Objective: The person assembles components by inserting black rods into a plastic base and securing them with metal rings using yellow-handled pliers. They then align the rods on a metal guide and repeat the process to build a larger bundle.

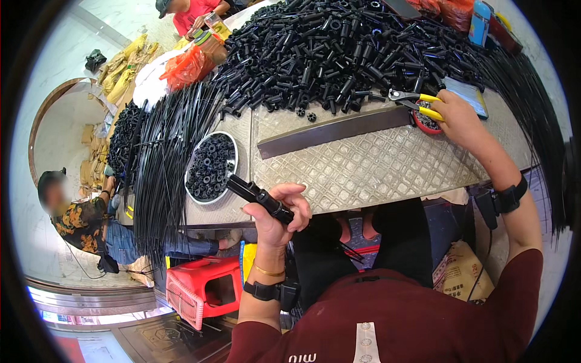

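Note:
My left hand (277, 209), palm up, is closed around a black plastic tubular part (257, 196) near the table's front edge. The tube tilts toward the upper left. On the right, my right hand (455, 118) grips yellow-handled pliers (426, 103), whose metal jaws point left and stand apart. Under the pliers and that hand is a small red bowl (431, 129) of little metal pieces, partly hidden. A white bowl (235, 158) of black ring-shaped parts stands left of my left hand. Between the hands lies a long dark metal bar (333, 131).
A big pile of black tubular parts (327, 54) covers the table's far side. Bundles of thin black strips (172, 157) hang over the left edge, more (520, 91) at right. Two other people (82, 221) sit at left and far left. A red plastic stool (209, 290) stands below.

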The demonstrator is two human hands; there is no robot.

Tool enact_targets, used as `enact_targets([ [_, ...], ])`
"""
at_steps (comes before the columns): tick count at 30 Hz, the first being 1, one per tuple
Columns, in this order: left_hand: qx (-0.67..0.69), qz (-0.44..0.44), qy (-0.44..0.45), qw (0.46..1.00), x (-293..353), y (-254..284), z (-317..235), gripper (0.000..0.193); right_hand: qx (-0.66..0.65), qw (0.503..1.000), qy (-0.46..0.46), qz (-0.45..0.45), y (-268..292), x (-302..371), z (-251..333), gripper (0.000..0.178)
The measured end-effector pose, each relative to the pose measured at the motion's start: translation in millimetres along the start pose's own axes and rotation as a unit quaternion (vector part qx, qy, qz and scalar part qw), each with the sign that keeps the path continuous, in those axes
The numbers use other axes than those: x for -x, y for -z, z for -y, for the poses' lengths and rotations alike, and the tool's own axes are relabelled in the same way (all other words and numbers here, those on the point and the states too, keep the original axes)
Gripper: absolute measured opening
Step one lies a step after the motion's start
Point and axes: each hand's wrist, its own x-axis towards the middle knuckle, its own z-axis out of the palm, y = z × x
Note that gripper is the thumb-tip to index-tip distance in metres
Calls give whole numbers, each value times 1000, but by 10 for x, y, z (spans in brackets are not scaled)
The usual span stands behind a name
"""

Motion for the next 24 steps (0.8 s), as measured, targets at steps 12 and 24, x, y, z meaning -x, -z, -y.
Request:
enact_targets([
  [12,-108,-19,5,994,30,-307,-56,90,-70,994,3,-83,39,28,-12,18],
  [24,-153,-5,16,988,51,-611,91,89,-686,668,-284,52,312,92,547,16],
])
